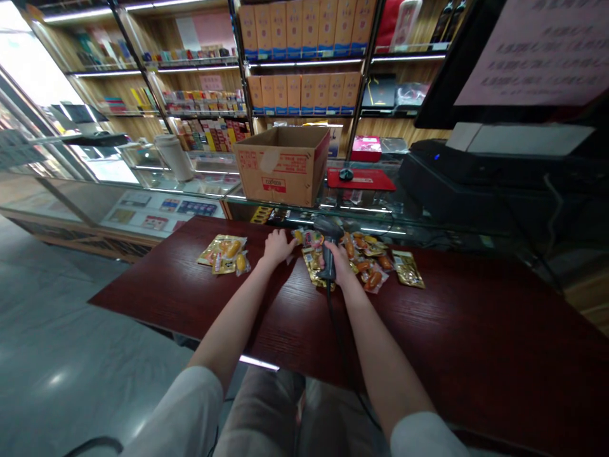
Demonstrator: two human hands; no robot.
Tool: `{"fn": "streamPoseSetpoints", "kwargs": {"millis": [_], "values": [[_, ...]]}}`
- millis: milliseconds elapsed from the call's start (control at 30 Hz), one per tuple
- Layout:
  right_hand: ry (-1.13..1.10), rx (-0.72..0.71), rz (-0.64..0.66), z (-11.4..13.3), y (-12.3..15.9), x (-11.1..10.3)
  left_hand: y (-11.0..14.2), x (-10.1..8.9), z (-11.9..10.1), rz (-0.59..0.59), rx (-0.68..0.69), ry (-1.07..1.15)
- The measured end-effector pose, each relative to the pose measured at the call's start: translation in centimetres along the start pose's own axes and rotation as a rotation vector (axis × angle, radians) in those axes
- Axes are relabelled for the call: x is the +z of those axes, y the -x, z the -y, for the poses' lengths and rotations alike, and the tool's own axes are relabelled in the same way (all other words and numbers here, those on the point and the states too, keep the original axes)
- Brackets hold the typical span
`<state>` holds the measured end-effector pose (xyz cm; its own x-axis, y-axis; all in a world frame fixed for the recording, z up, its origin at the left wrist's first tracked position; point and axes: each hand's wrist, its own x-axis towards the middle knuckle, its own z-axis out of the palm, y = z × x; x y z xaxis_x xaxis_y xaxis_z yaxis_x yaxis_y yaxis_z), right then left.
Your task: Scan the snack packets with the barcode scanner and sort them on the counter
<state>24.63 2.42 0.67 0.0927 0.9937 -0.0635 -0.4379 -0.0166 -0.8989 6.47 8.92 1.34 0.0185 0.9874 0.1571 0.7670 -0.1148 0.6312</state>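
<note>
Scanner (332,232), over the far half of the dark red-brown surface (276,320), head toward the far side, handle toward the near edge. Cord (329,296) trailing from the handle toward the lap. Right hand (340,263) closed around the handle. Around and just right of the scanner, a heap of packets (373,278), some gold, some clear with orange-brown food inside. Left hand (278,247) to the left of the heap, low over the surface, fingers bent and thumb apart, right beside a small yellow packet (297,236); cannot tell whether holding anything. Farther left, well apart from the heap, a small group of gold and clear packets with yellow food. Just right of the heap, a flat gold packet (408,269). Behind the surface, on a glass case (162,209), an open cardboard box (276,171), with a mouse (346,174) on a red mat (375,180) to its right. Beyond, lit shelves with rows of orange-brown boxes (304,28).
</note>
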Motion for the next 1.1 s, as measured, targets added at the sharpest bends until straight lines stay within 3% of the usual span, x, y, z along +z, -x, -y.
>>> {"fn": "streamPoseSetpoints", "kwargs": {"millis": [167, 400, 600, 700, 900, 1000, 1100], "values": [[0.023, -0.011, 0.047, -0.7, 0.0, -0.3, -1.9, 3.2, -0.9, 0.050, -0.001, 0.057], [-0.018, -0.020, 0.052, -0.5, 0.0, -0.3, -2.9, 3.3, -0.1, 0.085, 0.002, 0.173], [-0.032, -0.022, 0.058, -0.3, 0.2, -0.2, -3.2, 1.9, 0.7, 0.078, -0.116, 0.330], [-0.031, -0.015, 0.069, 0.0, 0.4, 0.0, -3.0, 0.6, 1.9, 0.137, -0.227, 0.462], [0.072, 0.082, 0.165, -0.3, 1.1, 1.1, -0.2, -2.2, 4.5, 0.209, -0.340, 0.771], [0.081, 0.092, 0.221, -1.1, 1.3, 1.7, 1.2, -3.4, 5.4, 0.227, -0.340, 0.998], [0.057, 0.062, 0.232, -2.0, 1.4, 2.3, 1.7, -3.9, 5.9, 0.237, -0.261, 1.024]]}}
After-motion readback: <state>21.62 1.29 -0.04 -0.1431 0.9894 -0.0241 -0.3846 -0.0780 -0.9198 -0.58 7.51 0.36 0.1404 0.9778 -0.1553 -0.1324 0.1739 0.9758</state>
